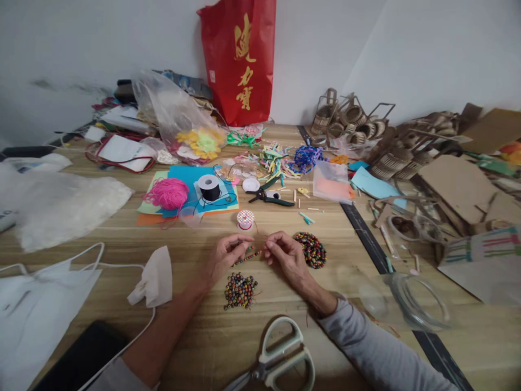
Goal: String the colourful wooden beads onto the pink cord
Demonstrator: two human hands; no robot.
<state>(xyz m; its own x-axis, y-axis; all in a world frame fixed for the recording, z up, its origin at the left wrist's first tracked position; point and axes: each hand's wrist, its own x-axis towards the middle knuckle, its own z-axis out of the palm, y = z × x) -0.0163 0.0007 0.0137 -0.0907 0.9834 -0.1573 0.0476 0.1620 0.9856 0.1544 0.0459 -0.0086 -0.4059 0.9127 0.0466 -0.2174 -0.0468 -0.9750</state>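
A short beaded string (249, 257) with small coloured beads hangs low over the table between my two hands. My left hand (228, 255) is closed in a pinch at the string, thumb against forefinger. Close by on the right, my right hand (285, 254) also pinches, fingertips at the string's right end; the thin thread itself is hardly visible. Just below the hands lies a loose pile of round beads (240, 291). A coiled strand of finished beads (312, 250) rests beside my right hand. Above the hands stands a small patterned thread spool (245, 219).
Large scissors (280, 355) lie at the front edge. Farther back are pliers (271, 195), a black thread spool (209, 187) and pink yarn (167, 194). Clear tubing (421, 298) lies at right, a white tissue (153, 279) at left. A red bag (240, 65) stands against the wall.
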